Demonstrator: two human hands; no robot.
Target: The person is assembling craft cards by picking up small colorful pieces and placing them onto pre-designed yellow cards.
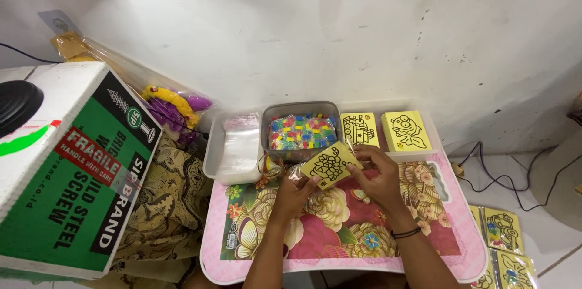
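You are holding a yellow picture card (328,165) between both hands, left hand (295,189) and right hand (379,180) pinching its edges above the floral surface (339,234) (finished packets (506,246) are lying on the floor, two card stacks (383,130) remaining).

I hold a small yellow card (328,166) with a black outline drawing, tilted diamond-wise, between my fingers (357,157) above the flowered pink table (339,246).
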